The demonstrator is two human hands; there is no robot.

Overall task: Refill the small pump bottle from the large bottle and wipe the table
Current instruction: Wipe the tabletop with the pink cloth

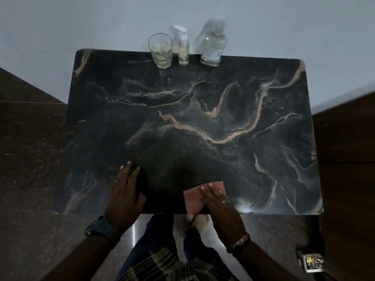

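A black marble-patterned table [203,126] fills the view. At its far edge stand a small pump bottle [183,51] with a white pump head and, to its right, a large clear bottle [213,47] with a label. My right hand [219,201] lies flat, fingers spread, pressing on a pink cloth [194,197] near the front edge. My left hand [126,191] rests flat on the table to the left of the cloth, fingers apart, holding nothing.
A drinking glass [160,50] with some clear liquid stands left of the pump bottle, against the pale wall. A small box [310,262] lies on the dark floor at the lower right. My legs and feet show below the table's front edge.
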